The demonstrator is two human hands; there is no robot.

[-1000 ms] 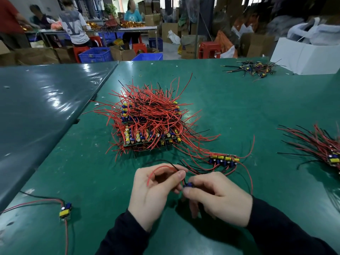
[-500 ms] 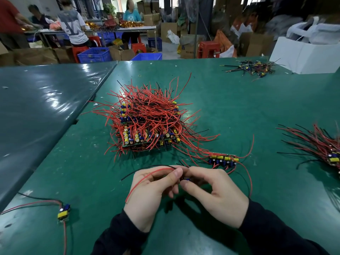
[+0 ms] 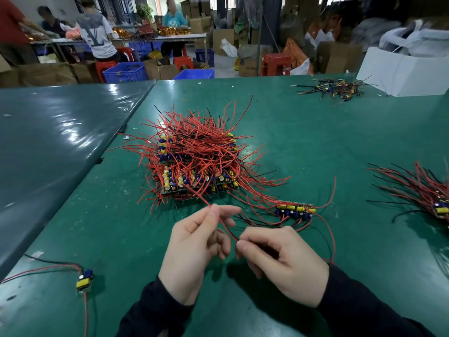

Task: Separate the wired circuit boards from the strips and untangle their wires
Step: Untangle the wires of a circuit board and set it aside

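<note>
On the green counter (image 3: 315, 147) we see a big pile of boards (image 3: 194, 161) with red wires, behind our hands. A short strip (image 3: 295, 211) lies just beside. A white box (image 3: 403, 71) holds bags. Our left hand (image 3: 194, 254) pinches a red wire (image 3: 224, 226); our right hand (image 3: 283, 263), fingers curled, holds its other end.

Beyond the left hand (image 3: 194, 246), the big tangle of wires (image 3: 196, 152) is mostly bright red with a few black strands, over boards carrying yellow and blue parts, all on a dark green table (image 3: 303, 142). Just past the right hand (image 3: 284, 263), the short strip (image 3: 295, 211) shows the same yellow and blue, trailing red wires. Left of the left hand, a single board (image 3: 84, 280) is yellow and blue with red and black leads; both sleeves are black.
</note>
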